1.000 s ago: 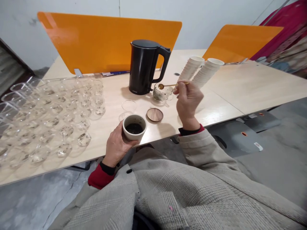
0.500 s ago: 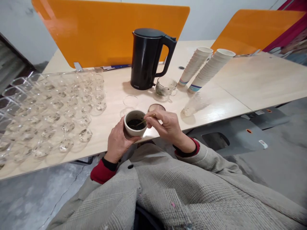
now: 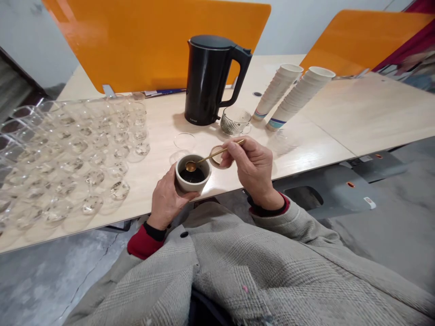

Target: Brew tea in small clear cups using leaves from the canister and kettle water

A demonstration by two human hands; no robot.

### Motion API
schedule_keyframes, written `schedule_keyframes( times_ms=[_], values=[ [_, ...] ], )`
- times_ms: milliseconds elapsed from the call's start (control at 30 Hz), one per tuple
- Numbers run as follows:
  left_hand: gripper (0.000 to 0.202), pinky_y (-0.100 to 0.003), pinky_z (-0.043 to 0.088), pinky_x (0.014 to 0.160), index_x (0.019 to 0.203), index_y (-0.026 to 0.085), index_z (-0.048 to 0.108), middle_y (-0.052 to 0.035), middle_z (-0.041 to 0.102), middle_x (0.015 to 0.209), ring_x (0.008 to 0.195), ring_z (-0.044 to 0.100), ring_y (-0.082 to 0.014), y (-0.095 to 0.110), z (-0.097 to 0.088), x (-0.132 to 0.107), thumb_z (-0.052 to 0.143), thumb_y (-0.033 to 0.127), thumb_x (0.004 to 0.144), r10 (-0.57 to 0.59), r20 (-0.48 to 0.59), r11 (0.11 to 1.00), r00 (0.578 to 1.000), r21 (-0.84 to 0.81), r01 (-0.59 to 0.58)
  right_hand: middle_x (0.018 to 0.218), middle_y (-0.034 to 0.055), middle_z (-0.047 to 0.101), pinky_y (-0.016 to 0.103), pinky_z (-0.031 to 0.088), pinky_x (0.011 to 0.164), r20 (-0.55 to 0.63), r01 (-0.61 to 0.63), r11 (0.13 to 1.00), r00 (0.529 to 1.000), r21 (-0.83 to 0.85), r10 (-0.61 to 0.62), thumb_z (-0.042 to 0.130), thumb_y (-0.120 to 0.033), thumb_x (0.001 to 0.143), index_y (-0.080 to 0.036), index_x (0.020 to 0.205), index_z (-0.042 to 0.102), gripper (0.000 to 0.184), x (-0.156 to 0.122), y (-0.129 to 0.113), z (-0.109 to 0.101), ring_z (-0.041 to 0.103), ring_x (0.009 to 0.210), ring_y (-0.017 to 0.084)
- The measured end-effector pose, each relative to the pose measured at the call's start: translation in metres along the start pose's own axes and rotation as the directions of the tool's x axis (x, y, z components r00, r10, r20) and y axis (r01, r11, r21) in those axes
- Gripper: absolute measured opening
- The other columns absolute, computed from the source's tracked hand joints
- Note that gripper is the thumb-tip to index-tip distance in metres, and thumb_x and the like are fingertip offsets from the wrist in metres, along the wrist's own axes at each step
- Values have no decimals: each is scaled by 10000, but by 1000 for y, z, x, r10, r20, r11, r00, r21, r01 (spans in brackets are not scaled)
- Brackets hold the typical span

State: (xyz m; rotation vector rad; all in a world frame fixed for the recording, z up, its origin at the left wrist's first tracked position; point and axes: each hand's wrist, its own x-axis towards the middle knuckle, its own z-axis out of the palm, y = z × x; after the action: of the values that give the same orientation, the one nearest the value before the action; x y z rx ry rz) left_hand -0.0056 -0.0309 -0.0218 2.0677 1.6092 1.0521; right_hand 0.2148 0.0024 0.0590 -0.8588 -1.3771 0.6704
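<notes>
kettle 1 | paper-cup stacks 2 | spoon 1 | jar 1 | orange dividers 2 | glass mug 1

Kettle behind jar — glasses left.

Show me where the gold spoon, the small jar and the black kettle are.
gold spoon [image 3: 210, 157]: head view, on its handle.
small jar [image 3: 192, 185]: head view, on its front wall.
black kettle [image 3: 204, 86]: head view, on its body.
</notes>
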Motion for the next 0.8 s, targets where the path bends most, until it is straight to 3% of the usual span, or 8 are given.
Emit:
schedule_keyframes(
  times_ms=[300, 600, 800],
  values=[
    [976, -484, 606, 1031, 1568, 260, 441, -132, 716, 1462, 1296, 721, -366, 1, -1, 0, 918, 538, 763, 14, -2, 1000, 1000, 13, -14, 695, -55, 675, 212, 563, 504, -123, 50, 999, 991, 14, -48, 718, -568, 997, -242, 933, 709, 332, 14, 11, -3, 657, 536, 90],
    [1008, -502, 599, 1042, 1579, 246, 427, -154, 689, 1501, 1307, 712, -379, -1, 0, 0, 913, 574, 759, 25, -11, 999, 1000, 34, -25, 737, -43, 660, 209, 567, 530, -147, 58, 998, 987, -13, -60, 606, -644, 1040, -243, 969, 679, 414, 37, 31, -8, 664, 570, 88],
    [1018, -497, 600, 1046, 1580, 237, 418, -161, 697, 1487, 1298, 719, -371, -2, 1, -1, 934, 537, 754, 39, -15, 999, 999, 30, -39, 757, -42, 664, 215, 572, 564, -209, 153, 986, 964, -64, -163, 555, -618, 1071, -258, 1006, 681, 387, 46, 35, 8, 680, 597, 89]
  ],
)
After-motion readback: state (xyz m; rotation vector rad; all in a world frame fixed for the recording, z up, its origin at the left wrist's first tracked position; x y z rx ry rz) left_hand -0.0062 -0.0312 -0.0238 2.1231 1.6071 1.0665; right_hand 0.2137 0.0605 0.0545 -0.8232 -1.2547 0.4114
